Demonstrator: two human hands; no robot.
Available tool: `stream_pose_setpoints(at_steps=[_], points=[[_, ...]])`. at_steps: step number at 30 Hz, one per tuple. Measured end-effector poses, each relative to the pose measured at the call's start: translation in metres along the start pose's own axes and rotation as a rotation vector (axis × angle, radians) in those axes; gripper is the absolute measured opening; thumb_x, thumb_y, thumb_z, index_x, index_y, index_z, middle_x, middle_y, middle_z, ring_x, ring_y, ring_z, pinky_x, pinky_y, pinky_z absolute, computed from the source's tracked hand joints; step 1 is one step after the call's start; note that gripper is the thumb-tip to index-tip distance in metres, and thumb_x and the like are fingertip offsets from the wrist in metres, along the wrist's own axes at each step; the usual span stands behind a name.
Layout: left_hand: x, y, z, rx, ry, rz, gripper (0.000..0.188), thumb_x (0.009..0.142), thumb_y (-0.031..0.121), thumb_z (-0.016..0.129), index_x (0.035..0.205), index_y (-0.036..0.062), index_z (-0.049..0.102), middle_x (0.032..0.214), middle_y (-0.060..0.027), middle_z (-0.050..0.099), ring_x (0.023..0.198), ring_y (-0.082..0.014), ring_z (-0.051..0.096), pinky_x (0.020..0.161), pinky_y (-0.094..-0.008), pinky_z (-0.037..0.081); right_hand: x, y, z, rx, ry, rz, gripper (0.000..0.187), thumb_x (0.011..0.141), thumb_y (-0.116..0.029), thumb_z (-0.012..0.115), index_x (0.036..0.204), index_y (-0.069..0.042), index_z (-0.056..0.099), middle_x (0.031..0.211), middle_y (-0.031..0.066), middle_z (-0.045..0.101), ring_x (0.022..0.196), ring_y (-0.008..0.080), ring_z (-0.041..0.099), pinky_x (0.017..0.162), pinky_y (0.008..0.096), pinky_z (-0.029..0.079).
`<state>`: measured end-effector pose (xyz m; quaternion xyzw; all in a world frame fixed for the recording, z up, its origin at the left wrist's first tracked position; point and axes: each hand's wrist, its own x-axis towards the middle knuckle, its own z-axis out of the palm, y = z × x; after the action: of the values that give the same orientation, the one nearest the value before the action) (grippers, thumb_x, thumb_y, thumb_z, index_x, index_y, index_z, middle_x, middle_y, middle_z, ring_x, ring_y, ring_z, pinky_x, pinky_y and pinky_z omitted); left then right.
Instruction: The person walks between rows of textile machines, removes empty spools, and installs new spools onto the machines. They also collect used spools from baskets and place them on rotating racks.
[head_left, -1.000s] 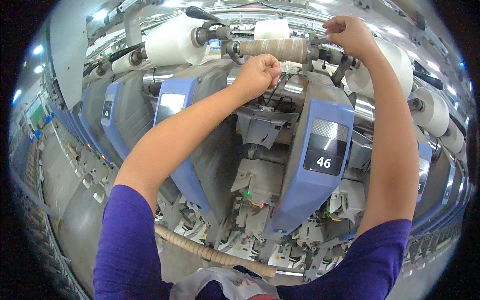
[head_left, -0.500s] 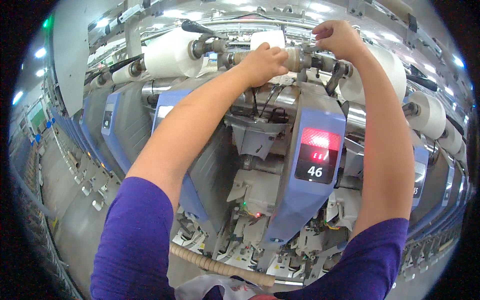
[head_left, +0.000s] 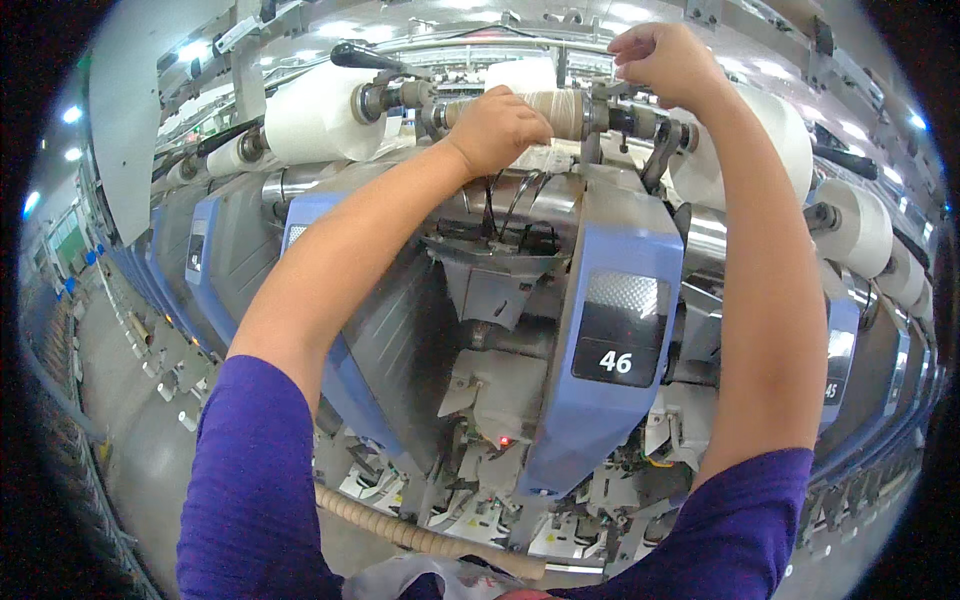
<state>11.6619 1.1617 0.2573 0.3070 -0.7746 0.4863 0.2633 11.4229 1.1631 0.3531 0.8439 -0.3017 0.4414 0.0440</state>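
Note:
A tan yarn tube (head_left: pixel 562 112) with a thin layer of pale thread sits level between the holder arms of the winding machine, at the top middle. My left hand (head_left: pixel 498 130) lies over its left part, fingers curled round it. Higher and to the right, my right hand (head_left: pixel 672 64) is raised near the right-hand holder (head_left: pixel 632 120). Its thumb and fingertips are drawn together. Whatever is between them, perhaps a thread, is too fine to make out. Below the tube are a shiny metal drum (head_left: pixel 545 195) and a grey funnel-shaped guide (head_left: pixel 490 285).
A large white yarn package (head_left: pixel 322 115) stands to the left, with another (head_left: pixel 740 150) behind my right forearm. A blue machine housing (head_left: pixel 610 330) juts out below the tube. A ribbed tan hose (head_left: pixel 425 535) crosses low down. Small bobbins lie on the floor (head_left: pixel 150 460) at left.
The red lamp and display on the blue housing have gone dark. My right hand has risen slightly. My left hand has shifted a little leftward, and more of the tube's right end shows.

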Motion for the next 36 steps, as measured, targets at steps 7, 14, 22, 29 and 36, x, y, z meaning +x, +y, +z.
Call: stream_pose_setpoints(at_steps=[7, 14, 22, 29, 36], points=[[-0.018, 0.03, -0.022, -0.619, -0.002, -0.73, 0.011, 0.083, 0.014, 0.061, 0.082, 0.0037, 0.067, 0.065, -0.0056, 0.064, 0.06, -0.0095, 0.059, 0.056, -0.0269, 0.046, -0.001, 0.004, 0.002, 0.086, -0.053, 0.07, 0.03, 0.075, -0.014, 0.063, 0.105, -0.011, 0.064, 0.095, 0.0007, 0.065, 0.072, 0.0086, 0.059, 0.049, 0.0231, 0.047], [-0.054, 0.091, -0.068, -0.558, -0.079, -0.409, 0.013, 0.065, 0.002, 0.058, 0.073, 0.0077, 0.065, 0.068, -0.0094, 0.064, 0.064, -0.0274, 0.06, 0.059, -0.0364, 0.048, -0.013, 0.002, 0.005, 0.008, -0.055, 0.015, 0.029, 0.077, -0.013, 0.062, 0.106, -0.009, 0.064, 0.098, 0.0019, 0.066, 0.082, 0.0115, 0.061, 0.06, 0.0268, 0.049], [-0.169, 0.194, -0.087, -0.582, -0.322, -0.337, 0.012, 0.07, 0.005, 0.059, 0.078, 0.011, 0.065, 0.072, -0.0073, 0.061, 0.074, -0.0266, 0.057, 0.069, -0.0374, 0.042, -0.07, -0.016, 0.018, 0.082, 0.035, 0.053, 0.019, 0.069, -0.006, 0.067, 0.087, 0.001, 0.067, 0.081, 0.0134, 0.067, 0.075, 0.0191, 0.064, 0.069, 0.0317, 0.05], [-0.284, 0.32, -0.105, -0.887, -0.41, -1.024, 0.02, 0.081, 0.029, 0.064, 0.094, 0.0142, 0.068, 0.078, -0.0096, 0.065, 0.074, -0.0277, 0.062, 0.066, -0.036, 0.049, -0.094, -0.032, 0.025, -0.19, 0.273, 0.019, 0.03, 0.074, -0.018, 0.065, 0.1, -0.002, 0.064, 0.084, 0.0182, 0.065, 0.084, 0.0323, 0.062, 0.077, 0.0378, 0.049], [-0.422, 0.421, -0.185, -1.016, -0.893, -1.228, 0.022, 0.08, 0.025, 0.064, 0.097, 0.0114, 0.067, 0.089, -0.01, 0.067, 0.08, -0.0242, 0.065, 0.071, -0.0337, 0.051, -0.255, -0.062, 0.065, -0.099, 0.535, -0.131, 0.059, 0.075, -0.026, 0.069, 0.123, 0.0, 0.047, 0.131, 0.0212, 0.043, 0.126, 0.036, 0.036, 0.103, 0.0435, 0.03]])
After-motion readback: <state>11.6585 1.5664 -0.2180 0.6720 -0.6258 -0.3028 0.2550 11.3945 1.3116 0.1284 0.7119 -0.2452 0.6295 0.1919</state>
